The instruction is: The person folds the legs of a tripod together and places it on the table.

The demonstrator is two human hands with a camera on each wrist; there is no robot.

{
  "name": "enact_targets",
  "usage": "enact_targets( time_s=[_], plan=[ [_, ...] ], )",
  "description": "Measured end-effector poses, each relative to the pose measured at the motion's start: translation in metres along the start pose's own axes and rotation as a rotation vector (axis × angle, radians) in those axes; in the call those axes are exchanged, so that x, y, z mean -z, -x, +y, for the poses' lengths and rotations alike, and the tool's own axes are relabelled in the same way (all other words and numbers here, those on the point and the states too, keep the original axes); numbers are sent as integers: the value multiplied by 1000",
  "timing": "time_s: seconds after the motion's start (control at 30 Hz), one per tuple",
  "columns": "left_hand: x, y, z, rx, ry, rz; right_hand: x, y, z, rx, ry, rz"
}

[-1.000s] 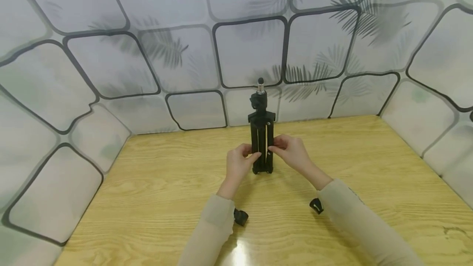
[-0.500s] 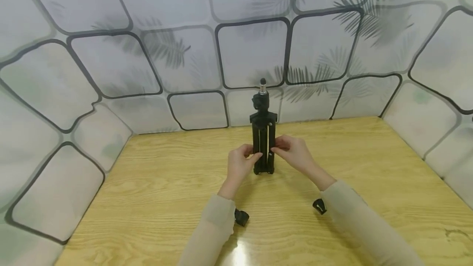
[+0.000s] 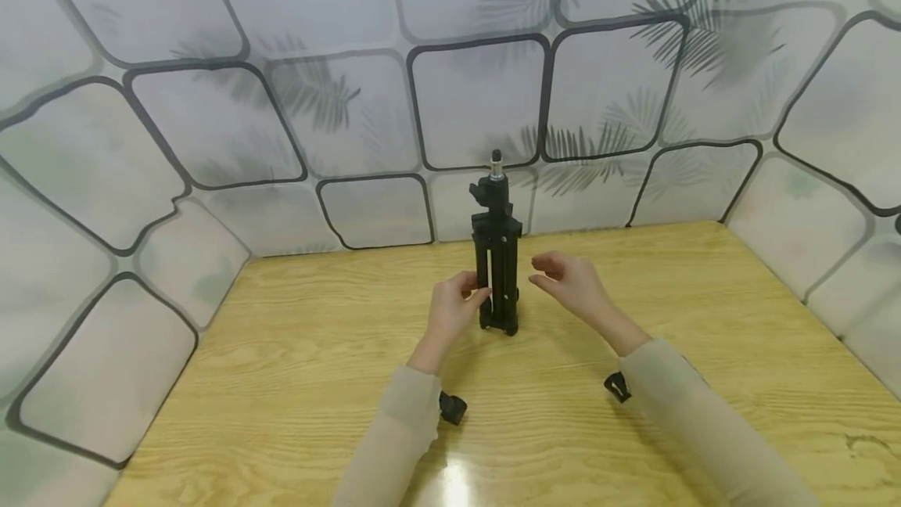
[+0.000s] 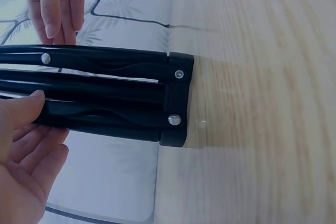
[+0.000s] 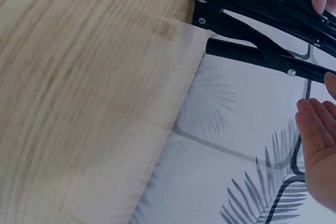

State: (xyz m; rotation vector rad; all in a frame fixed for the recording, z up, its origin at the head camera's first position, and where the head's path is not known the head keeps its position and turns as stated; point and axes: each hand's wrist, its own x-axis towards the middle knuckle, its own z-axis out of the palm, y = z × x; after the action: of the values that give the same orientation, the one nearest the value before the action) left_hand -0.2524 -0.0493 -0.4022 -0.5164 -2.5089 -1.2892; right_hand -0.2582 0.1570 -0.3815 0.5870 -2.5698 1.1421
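A folded black tripod stand with a silver tip stands upright on the wooden table. My left hand pinches its left leg low down, thumb in front and fingers behind. In the left wrist view the left thumb lies on the black leg, close above the riveted foot bracket. Just right of the stand is my right hand, thumb and fingers apart with a gap to it in the head view. The right wrist view shows one leg swung slightly out from the others, near my right fingers.
A small black clamp-like part lies beside my left sleeve. Another small black part lies by the right sleeve and is partly covered by it. Patterned fabric walls enclose the table at the back and sides.
My right hand has let go of the stand and moved slightly right. The stand has turned a little, its upper knob now pointing further left. The left hand keeps its hold.
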Motion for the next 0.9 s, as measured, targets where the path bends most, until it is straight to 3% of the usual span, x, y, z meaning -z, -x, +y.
enact_targets(
  time_s=[0.33, 0.9],
  plan=[
    [2, -1, 0, 21, 81, -26, -5, -5, -2, -11, -28, -8],
    [2, -9, -7, -1, 87, -72, -13, -12, -7, -9, -42, -22]
  ],
)
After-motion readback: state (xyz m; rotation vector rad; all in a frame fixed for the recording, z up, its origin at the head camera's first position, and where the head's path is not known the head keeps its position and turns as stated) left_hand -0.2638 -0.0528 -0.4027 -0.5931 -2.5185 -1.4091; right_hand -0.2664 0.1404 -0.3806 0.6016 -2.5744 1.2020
